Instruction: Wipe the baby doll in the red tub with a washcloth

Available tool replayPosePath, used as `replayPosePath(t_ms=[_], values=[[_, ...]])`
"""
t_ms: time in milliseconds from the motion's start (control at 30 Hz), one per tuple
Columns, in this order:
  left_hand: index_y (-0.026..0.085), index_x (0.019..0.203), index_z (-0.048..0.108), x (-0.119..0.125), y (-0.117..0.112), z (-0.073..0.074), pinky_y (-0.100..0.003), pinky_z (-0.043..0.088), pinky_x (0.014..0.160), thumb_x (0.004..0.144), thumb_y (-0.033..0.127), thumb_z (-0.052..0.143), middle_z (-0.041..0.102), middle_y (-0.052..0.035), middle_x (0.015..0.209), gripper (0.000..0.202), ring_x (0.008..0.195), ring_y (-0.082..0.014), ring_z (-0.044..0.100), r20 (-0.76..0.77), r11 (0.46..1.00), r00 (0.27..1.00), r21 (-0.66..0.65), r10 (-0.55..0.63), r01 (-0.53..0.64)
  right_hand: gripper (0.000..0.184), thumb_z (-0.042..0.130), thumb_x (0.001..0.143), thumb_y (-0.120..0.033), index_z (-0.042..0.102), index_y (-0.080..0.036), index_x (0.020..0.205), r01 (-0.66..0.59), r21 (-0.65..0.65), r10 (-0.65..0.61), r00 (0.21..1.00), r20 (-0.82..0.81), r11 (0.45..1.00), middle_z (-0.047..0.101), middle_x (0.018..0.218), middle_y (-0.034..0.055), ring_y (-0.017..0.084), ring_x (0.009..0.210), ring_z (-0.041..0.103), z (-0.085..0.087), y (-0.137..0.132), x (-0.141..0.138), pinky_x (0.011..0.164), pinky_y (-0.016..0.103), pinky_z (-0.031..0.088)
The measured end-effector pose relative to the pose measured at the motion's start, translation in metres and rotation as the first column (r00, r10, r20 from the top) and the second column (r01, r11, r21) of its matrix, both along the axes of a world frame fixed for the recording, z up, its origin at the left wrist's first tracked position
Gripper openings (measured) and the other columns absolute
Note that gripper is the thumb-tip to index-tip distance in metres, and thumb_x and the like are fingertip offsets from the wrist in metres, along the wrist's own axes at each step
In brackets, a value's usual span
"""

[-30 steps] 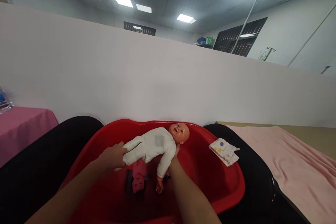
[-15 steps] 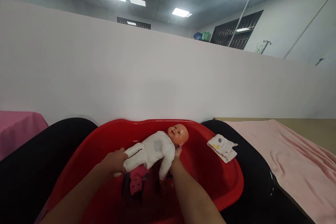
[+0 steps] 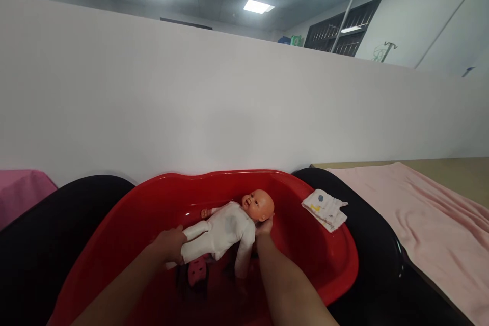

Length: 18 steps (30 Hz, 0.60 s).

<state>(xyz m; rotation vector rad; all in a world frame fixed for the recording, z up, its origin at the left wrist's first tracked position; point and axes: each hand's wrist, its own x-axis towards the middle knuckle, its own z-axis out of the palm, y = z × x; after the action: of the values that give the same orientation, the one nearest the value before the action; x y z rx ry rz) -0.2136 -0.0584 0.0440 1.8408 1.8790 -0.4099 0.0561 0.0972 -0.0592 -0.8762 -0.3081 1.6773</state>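
A baby doll (image 3: 225, 229) with a white cloth body and a bald plastic head lies face up inside a red baby bathtub (image 3: 305, 260). My left hand (image 3: 170, 244) is closed around the doll's lower legs. Beneath the doll's neck and the back of its head is my right hand (image 3: 264, 227), its fingers mostly hidden. A reflection shows in the dark water at the tub's bottom. On the tub's right rim rests a folded white cloth (image 3: 324, 209) with coloured prints.
A black glossy surround (image 3: 376, 260) encloses the tub. To the right, a pink sheet (image 3: 428, 209) covers a bed; another pink cover (image 3: 23, 193) is at the left. A white partition (image 3: 229, 97) stands behind the tub.
Both hands have lowered the doll slightly into the tub. The doll's far hand now shows beside its body. The camera view has tilted a little downward.
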Motion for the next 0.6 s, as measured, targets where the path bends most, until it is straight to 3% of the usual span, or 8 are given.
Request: replayPosePath(t_ms=[200,400,533,600], values=[[0.022,0.122,0.075,0.003,0.001,-0.007,-0.043,0.054,0.085,0.059,0.036,0.069,0.063,-0.0182,0.129,0.064,0.108,-0.0407,0.067,0.044,1.0,0.999,0.0,-0.018,0.018,0.074,0.032,0.087,-0.071,0.071,-0.013,0.11,-0.149,-0.072,0.123,0.95,-0.286,0.986,0.068,0.127,0.0209,0.035,0.12,0.067,0.004,0.004,0.032,0.104,0.055,0.052],[0.023,0.128,0.07,0.005,-0.001,-0.021,-0.046,0.054,0.086,0.059,0.035,0.068,0.064,-0.0165,0.124,0.07,0.111,-0.0421,0.065,0.053,0.999,0.999,0.046,0.004,-0.007,0.07,0.045,0.089,-0.064,0.067,-0.005,0.119,-0.301,-0.184,0.26,0.941,-0.218,0.936,0.063,0.132,0.0273,0.039,0.124,0.063,0.003,0.012,0.064,0.104,0.059,0.051],[0.022,0.124,0.072,0.008,-0.002,-0.026,-0.046,0.054,0.086,0.058,0.035,0.069,0.061,-0.018,0.13,0.067,0.113,-0.0427,0.064,0.079,0.999,0.997,0.052,0.012,-0.016,0.066,0.042,0.093,-0.057,0.067,-0.001,0.117,-0.425,-0.172,0.416,0.905,-0.087,0.889,0.065,0.127,0.03,0.04,0.115,0.068,0.007,0.012,0.076,0.099,0.06,0.052],[0.022,0.126,0.071,0.007,-0.003,-0.03,-0.047,0.054,0.088,0.058,0.033,0.069,0.062,-0.0181,0.13,0.069,0.113,-0.0431,0.064,0.097,0.998,0.995,0.063,0.022,-0.029,0.061,0.04,0.094,-0.051,0.067,0.0,0.114,-0.415,-0.136,0.418,0.909,-0.007,0.9,0.067,0.121,0.0311,0.041,0.106,0.071,0.01,0.011,0.075,0.095,0.064,0.053]])
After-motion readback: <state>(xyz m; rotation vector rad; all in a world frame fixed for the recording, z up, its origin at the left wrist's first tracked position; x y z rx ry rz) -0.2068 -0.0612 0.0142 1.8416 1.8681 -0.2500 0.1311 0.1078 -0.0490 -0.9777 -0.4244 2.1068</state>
